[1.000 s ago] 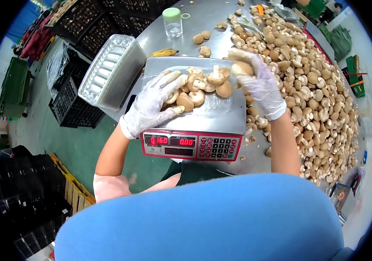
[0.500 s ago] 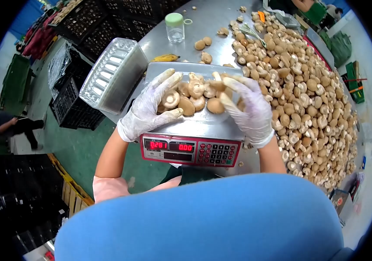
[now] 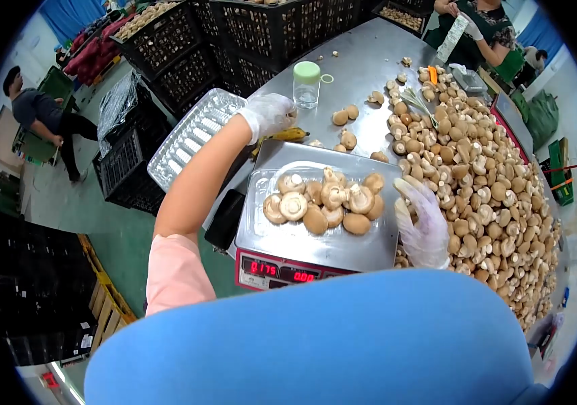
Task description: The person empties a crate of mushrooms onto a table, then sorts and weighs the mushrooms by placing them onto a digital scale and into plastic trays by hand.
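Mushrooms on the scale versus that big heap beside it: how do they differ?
The small group of mushrooms is few in number; the heap holds far more. The small group of mushrooms sits in a clear tray on the scale; the heap lies loose on the metal table. Both show tan caps and pale stems.

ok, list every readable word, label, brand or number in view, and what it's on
"0.175": left display window of the red digital scale
"0.00": display window just right of it
Too small or blurred: print on the scale's front panel, white stickers on the black crates at lower left.
No brand readable.
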A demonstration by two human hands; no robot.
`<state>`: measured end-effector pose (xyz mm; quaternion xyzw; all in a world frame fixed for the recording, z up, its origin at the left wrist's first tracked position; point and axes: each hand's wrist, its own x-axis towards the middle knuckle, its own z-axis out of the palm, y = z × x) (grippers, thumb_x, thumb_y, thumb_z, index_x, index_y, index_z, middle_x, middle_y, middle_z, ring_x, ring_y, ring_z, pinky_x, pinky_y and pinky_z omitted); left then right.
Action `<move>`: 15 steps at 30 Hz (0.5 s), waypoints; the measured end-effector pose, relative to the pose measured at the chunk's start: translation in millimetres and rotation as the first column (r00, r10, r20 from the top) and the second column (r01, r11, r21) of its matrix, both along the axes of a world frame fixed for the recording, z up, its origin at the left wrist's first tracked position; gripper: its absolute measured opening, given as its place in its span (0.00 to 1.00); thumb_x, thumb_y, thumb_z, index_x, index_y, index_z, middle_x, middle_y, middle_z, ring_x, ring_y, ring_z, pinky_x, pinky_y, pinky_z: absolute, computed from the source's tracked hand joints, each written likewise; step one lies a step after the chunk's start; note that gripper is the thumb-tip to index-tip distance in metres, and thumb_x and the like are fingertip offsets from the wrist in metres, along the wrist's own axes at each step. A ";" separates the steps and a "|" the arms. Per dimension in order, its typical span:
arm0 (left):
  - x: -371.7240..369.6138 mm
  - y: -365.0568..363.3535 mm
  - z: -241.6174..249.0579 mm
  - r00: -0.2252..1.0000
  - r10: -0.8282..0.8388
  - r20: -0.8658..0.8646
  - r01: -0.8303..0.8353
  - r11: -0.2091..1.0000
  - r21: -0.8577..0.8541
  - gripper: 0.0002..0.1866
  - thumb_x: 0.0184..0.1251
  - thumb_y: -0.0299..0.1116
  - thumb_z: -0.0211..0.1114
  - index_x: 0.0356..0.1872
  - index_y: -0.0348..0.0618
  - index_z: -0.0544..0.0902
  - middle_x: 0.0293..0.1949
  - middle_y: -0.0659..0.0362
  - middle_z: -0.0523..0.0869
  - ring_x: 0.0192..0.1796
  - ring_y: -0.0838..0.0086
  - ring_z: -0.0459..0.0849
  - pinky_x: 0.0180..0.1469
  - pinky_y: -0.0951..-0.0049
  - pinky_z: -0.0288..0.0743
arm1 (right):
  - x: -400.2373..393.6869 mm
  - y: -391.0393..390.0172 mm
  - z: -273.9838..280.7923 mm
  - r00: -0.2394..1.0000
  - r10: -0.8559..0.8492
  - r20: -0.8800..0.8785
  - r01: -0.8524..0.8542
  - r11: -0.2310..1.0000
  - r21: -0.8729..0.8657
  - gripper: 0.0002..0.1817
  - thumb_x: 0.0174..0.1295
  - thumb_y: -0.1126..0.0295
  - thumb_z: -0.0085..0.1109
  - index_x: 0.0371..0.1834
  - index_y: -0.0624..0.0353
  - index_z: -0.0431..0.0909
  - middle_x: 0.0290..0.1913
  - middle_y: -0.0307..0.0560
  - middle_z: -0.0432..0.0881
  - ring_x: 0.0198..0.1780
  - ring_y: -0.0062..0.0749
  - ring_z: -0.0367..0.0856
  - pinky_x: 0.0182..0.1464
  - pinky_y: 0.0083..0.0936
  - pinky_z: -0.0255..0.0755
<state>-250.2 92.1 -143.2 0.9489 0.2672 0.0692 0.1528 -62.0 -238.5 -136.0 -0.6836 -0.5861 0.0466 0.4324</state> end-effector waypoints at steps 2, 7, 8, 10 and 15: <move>15.9 16.6 -5.1 0.943 -0.033 -0.332 0.035 0.999 -0.001 0.12 0.64 0.38 0.64 0.37 0.40 0.88 0.33 0.48 0.87 0.39 0.58 0.86 0.44 0.64 0.78 | 6.8 -9.1 -6.1 0.995 -0.023 -0.101 0.026 0.999 0.033 0.17 0.64 0.77 0.63 0.57 0.56 0.82 0.58 0.52 0.81 0.59 0.40 0.80 0.61 0.29 0.75; 32.3 14.0 -0.2 0.950 -0.169 -0.262 0.074 0.939 -0.336 0.11 0.63 0.36 0.66 0.35 0.38 0.87 0.31 0.54 0.87 0.37 0.71 0.83 0.43 0.69 0.77 | 25.3 -27.7 -22.6 0.992 -0.117 -0.048 0.119 0.992 0.035 0.17 0.63 0.81 0.61 0.55 0.60 0.82 0.58 0.50 0.82 0.60 0.39 0.80 0.64 0.30 0.72; 25.5 30.0 -27.8 0.985 -0.152 -0.082 0.092 0.863 -0.496 0.11 0.64 0.36 0.66 0.38 0.37 0.87 0.34 0.57 0.88 0.39 0.75 0.83 0.45 0.71 0.77 | 24.6 -30.2 -17.0 0.991 -0.131 0.014 0.131 0.991 0.022 0.17 0.63 0.81 0.61 0.56 0.60 0.82 0.57 0.49 0.83 0.60 0.38 0.79 0.64 0.30 0.71; 18.0 1.2 3.9 1.000 0.004 0.009 0.000 0.888 -0.460 0.15 0.69 0.36 0.66 0.49 0.35 0.85 0.42 0.57 0.87 0.45 0.77 0.82 0.50 0.74 0.76 | 20.8 -35.6 -18.5 0.979 -0.147 -0.144 0.149 0.989 0.006 0.17 0.64 0.81 0.61 0.56 0.59 0.82 0.56 0.48 0.83 0.61 0.38 0.79 0.65 0.31 0.71; -26.9 -44.0 29.0 0.985 0.056 0.163 0.042 0.839 -0.543 0.19 0.74 0.37 0.63 0.58 0.35 0.82 0.47 0.59 0.87 0.49 0.79 0.81 0.55 0.79 0.75 | 24.3 -47.3 -20.5 0.993 -0.112 0.038 0.114 0.992 -0.055 0.16 0.67 0.80 0.58 0.57 0.63 0.81 0.58 0.47 0.82 0.63 0.33 0.77 0.68 0.29 0.68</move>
